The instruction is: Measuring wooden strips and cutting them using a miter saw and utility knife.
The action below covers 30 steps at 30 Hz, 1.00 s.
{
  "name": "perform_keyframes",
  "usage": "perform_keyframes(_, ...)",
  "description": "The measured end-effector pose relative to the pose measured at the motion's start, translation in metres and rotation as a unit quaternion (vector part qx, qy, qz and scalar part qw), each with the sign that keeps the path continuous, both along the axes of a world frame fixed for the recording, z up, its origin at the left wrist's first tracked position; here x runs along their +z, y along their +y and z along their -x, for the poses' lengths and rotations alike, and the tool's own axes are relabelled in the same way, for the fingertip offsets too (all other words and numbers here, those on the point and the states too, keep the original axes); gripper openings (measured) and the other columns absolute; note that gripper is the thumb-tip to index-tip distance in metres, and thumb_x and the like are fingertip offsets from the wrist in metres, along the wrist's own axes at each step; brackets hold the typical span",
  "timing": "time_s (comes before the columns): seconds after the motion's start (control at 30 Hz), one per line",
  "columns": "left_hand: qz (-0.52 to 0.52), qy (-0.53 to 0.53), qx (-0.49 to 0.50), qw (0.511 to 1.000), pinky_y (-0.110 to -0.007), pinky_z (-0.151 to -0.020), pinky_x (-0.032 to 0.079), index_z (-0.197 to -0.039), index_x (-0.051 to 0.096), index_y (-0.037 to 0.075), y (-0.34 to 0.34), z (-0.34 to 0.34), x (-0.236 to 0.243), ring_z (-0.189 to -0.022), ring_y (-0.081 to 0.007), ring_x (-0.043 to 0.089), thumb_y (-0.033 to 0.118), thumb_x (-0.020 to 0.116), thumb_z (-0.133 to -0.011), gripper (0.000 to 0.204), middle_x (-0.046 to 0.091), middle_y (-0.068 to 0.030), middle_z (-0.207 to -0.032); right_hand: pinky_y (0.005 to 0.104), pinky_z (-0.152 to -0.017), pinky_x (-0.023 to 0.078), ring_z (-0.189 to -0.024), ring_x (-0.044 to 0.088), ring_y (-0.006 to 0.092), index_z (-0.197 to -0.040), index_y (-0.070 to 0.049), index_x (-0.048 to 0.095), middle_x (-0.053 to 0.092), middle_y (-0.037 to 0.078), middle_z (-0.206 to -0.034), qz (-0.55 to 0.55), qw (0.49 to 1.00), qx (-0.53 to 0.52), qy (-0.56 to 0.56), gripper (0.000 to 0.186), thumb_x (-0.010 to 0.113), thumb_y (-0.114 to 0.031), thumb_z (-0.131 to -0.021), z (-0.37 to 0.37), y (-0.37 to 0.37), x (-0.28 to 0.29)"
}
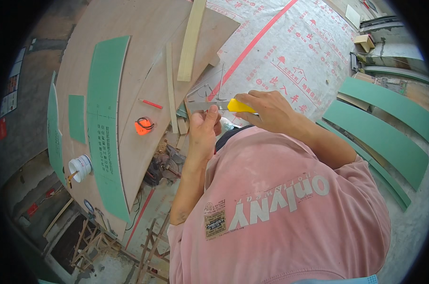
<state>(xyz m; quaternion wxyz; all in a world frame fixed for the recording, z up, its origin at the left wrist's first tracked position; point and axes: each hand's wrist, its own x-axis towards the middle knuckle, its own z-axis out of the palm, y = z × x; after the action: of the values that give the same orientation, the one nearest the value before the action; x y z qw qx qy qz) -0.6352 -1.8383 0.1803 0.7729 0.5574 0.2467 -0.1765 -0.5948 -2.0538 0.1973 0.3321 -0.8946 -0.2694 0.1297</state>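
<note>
My right hand (271, 110) is closed around the yellow handle of a flat-bladed knife (234, 106), held in front of my waist. Its metal blade points left and reaches my left hand (206, 130). There the thumb is raised against the blade area and the fingers are curled in. Small red bits show by the thumb and below the palm, but what lies inside this hand is mostly hidden. To the left, on the wooden board (143, 80), are a red pencil (150, 103) and an orange tool with a black cord loop (143, 126).
Green board strips (105, 94) lie on the left, with a white tub (80, 166) at the board's edge. Wood battens (192, 42) lie ahead. More curved green panels (375, 125) rest at right. Printed sheeting (271, 42) covers the floor. Wooden trestles (89, 244) stand lower left.
</note>
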Motion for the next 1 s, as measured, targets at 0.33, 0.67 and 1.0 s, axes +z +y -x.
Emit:
perform_keyframes(0.33,0.043,-0.053,-0.011,0.998,-0.024,-0.058,0.035,-0.123,0.057,-0.004,-0.003,0.002,0.008,-0.062,-0.0073,0.041,0.024,0.062,-0.099,0.037,0.047,0.0032,-0.075,0.0415,-0.061,0.05,-0.074,0.066,0.0316,-0.118,-0.009,0.063,0.069,0.013,-0.09,-0.01,1.0,0.01,-0.001,0.036,0.071,-0.028,-0.089,0.002,0.002,-0.002)
perform_keyframes(0.67,-0.034,-0.04,-0.012,0.999,-0.023,-0.05,0.027,-0.125,0.061,-0.003,-0.006,0.007,0.01,-0.054,-0.0043,0.034,0.021,0.06,-0.101,0.033,0.042,0.0069,-0.064,0.0419,-0.06,0.049,-0.073,0.066,0.0306,-0.118,-0.009,0.062,0.069,0.012,-0.09,0.006,1.0,0.016,0.0,0.036,0.071,-0.028,-0.089,0.005,0.001,-0.004)
perform_keyframes(1.0,-0.167,-0.04,0.013,0.985,-0.024,-0.049,0.025,-0.077,0.064,0.003,-0.011,0.009,0.004,-0.055,-0.0053,0.036,0.039,0.066,-0.098,0.041,0.044,0.0062,-0.06,0.0405,-0.062,0.05,-0.073,0.066,0.0301,-0.117,-0.008,0.063,0.069,0.012,-0.089,0.01,1.0,-0.006,-0.019,0.035,0.072,-0.027,-0.089,0.006,0.0,-0.002)
